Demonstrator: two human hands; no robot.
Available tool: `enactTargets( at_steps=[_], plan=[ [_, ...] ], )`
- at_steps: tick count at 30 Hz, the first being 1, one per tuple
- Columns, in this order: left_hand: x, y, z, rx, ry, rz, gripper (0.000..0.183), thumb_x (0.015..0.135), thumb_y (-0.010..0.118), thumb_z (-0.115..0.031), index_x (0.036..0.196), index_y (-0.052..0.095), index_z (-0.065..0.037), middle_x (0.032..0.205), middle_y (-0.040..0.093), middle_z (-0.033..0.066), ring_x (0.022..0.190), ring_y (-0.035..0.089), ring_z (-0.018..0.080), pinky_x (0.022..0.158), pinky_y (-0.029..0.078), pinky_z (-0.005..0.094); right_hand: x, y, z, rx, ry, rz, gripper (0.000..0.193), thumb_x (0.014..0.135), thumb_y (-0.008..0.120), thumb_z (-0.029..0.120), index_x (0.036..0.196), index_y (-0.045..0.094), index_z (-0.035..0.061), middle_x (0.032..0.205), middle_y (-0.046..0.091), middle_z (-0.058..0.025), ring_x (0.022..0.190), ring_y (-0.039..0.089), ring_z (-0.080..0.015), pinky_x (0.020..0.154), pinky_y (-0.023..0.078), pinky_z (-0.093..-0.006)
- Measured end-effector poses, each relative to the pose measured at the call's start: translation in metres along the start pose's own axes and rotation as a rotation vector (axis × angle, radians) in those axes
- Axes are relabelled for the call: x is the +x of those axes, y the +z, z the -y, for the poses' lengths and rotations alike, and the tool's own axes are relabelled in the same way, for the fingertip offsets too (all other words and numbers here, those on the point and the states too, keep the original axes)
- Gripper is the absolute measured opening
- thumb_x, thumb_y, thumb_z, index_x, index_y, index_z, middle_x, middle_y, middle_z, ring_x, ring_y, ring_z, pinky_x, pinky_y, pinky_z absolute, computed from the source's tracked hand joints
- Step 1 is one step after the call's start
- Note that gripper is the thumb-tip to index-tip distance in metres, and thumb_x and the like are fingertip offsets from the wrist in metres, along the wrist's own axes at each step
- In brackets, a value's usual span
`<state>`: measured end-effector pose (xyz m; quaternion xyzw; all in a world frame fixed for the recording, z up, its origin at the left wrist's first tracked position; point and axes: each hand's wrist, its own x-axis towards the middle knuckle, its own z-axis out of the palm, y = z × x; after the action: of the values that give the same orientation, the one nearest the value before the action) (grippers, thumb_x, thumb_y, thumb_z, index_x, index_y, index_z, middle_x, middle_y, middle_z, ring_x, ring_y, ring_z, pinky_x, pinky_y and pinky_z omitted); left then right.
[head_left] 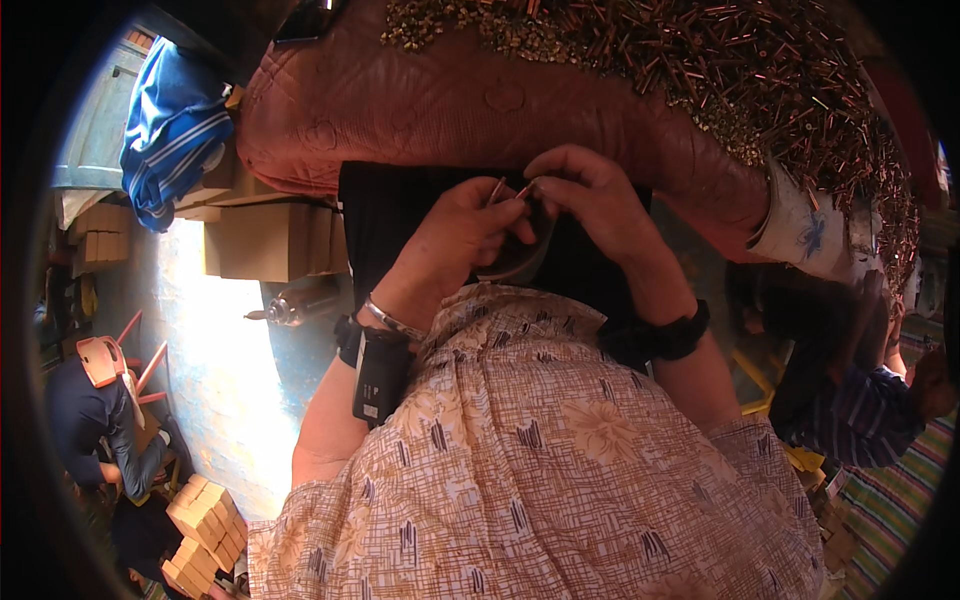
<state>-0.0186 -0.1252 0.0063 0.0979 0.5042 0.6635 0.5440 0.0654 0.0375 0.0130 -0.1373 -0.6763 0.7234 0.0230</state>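
Note:
My left hand (458, 232) is closed, with a thin copper-coloured tube (497, 190) sticking up between thumb and fingers. Close beside it, my right hand (598, 205) pinches a small thin metal piece (527, 188), whose far end meets the left fingertips. Both hands are over my lap, just in front of a padded reddish-brown surface (440, 125). A rounded container (515, 268) sits beneath the hands, mostly hidden by them. Beyond them lie a large heap of copper-coloured tubes (740, 60) and a band of small brass-coloured bits (530, 42).
Cardboard boxes (262, 240) and a dark metal tool (300, 305) are at my left. Farther left, a person (90, 425) sits near stacked small cartons (205, 515). At my right is another person's striped sleeve (850, 420). A blue cloth (172, 125) hangs at the far left.

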Motion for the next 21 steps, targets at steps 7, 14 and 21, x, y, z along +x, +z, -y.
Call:
enactTargets(
  at_steps=[7, 14, 21],
  plan=[
    [-0.003, -0.003, -0.001, 0.121, 0.003, -0.056, 0.012, 0.085, 0.055, -0.017, 0.091, 0.051, -0.007, 0.068, 0.054, 0.0002, 0.048, 0.036, 0.0005, 0.04, 0.024, 0.0139, 0.003, 0.004, 0.0, -0.101, -0.012, 0.026, 0.013, 0.082, 0.055, 0.01, 0.088, 0.057, -0.0008, 0.071, 0.055, -0.0018, 0.059, 0.049, -0.0061, 0.053, 0.041, -0.0213],
    [-0.005, -0.007, 0.002, 0.127, -0.015, -0.078, 0.011, 0.084, 0.056, -0.017, 0.09, 0.052, -0.008, 0.066, 0.053, -0.001, 0.048, 0.036, 0.0008, 0.04, 0.024, 0.0141, 0.004, 0.014, -0.002, -0.244, 0.065, -0.04, 0.019, 0.083, 0.057, 0.019, 0.075, 0.054, 0.0018, 0.062, 0.052, -0.0015, 0.056, 0.047, -0.0068, 0.051, 0.039, -0.0237],
    [-0.006, -0.003, 0.0, 0.226, 0.01, -0.121, 0.01, 0.085, 0.054, -0.016, 0.09, 0.052, -0.007, 0.065, 0.052, -0.0015, 0.048, 0.036, 0.0011, 0.04, 0.024, 0.0149, 0.01, 0.015, -0.007, -0.322, -0.043, -0.019, 0.019, 0.087, 0.053, 0.02, 0.078, 0.053, 0.0038, 0.06, 0.047, 0.0027, 0.056, 0.043, -0.0036, 0.049, 0.034, -0.0203]
  ],
)
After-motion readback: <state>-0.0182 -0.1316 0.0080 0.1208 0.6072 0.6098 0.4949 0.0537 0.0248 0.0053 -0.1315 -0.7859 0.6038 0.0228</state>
